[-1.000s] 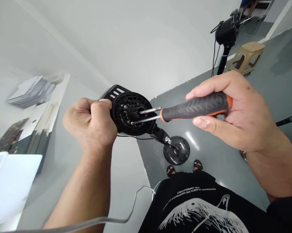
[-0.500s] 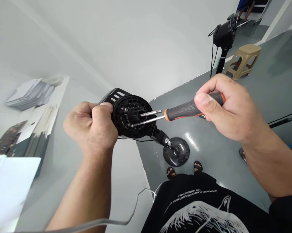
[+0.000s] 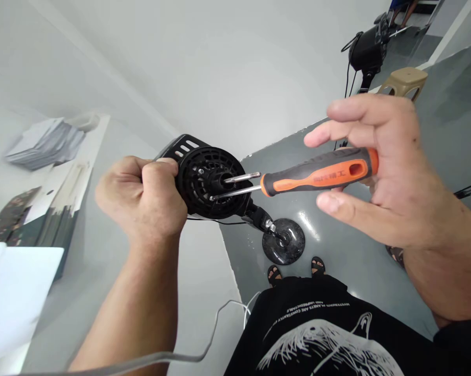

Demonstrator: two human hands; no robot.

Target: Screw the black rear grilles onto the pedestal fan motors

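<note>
A black fan motor head (image 3: pixel 212 180) with a round slotted face stands tilted in front of me, its metal shaft (image 3: pixel 241 178) pointing right. My left hand (image 3: pixel 145 193) is closed on the housing's left edge. An orange and grey screwdriver (image 3: pixel 317 172) reaches from the right, its tip at a screw low on the motor's face. My right hand (image 3: pixel 388 167) holds the screwdriver loosely: the handle's butt rests in the palm, while the thumb and upper fingers are spread off the grip. The lower fingers are partly hidden behind the handle.
Below the motor, a jointed neck leads down to a round black base (image 3: pixel 283 241) near my feet. A second fan (image 3: pixel 368 49) and a beige stool (image 3: pixel 405 81) stand at upper right. Papers (image 3: pixel 45 143) lie at left; a grey cable (image 3: pixel 161 357) crosses the lower foreground.
My right hand has loosened, with thumb and fingers spreading away from the handle. The handle has turned to show its orange side. The left hand keeps its hold.
</note>
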